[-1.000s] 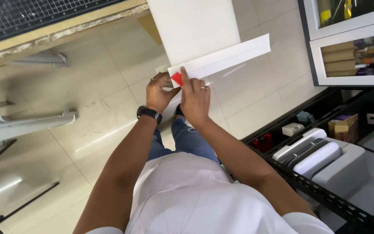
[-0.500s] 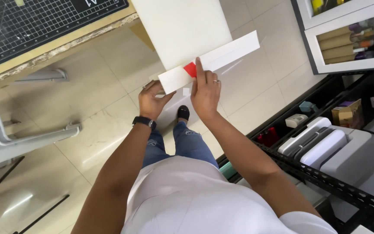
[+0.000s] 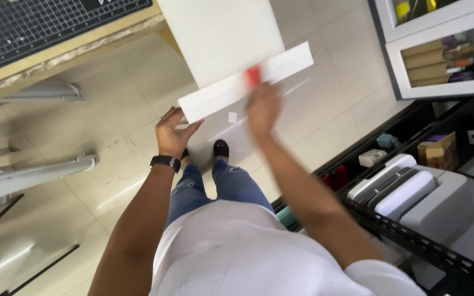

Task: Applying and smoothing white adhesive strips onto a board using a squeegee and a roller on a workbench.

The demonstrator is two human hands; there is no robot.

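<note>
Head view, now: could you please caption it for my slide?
Left hand steadies a folded white sheet while the right hand presses a red tool along it.

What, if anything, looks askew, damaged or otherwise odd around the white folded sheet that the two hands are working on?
Little stands out. The white folded sheet sits tilted, its right end higher, held at its lower left end by the left hand. The right hand is blurred, with a small red object at its fingertips. No tear or spill shows.
</note>
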